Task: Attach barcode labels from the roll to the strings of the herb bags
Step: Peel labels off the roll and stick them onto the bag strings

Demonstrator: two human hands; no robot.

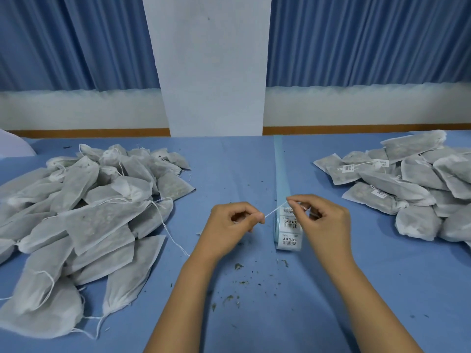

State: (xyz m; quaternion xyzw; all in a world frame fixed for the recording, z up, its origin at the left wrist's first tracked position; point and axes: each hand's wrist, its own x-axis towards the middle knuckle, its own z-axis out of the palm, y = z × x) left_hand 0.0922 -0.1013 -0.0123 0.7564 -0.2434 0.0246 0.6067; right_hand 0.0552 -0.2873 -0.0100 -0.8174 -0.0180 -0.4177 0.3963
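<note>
Between two bag heaps, left hand and right hand pinch one string over, seemingly, three labels.

White string pulled taut, slanting just above the label roll, which stands on edge, centre, barcodes facing up. Untagged grey herb bags heaped left; tagged bags piled right.

**Just two bare arms on my feed**

From my end, all I see of the person is a left hand and a right hand, both bare, plus bare forearms running to the bottom edge.
</note>
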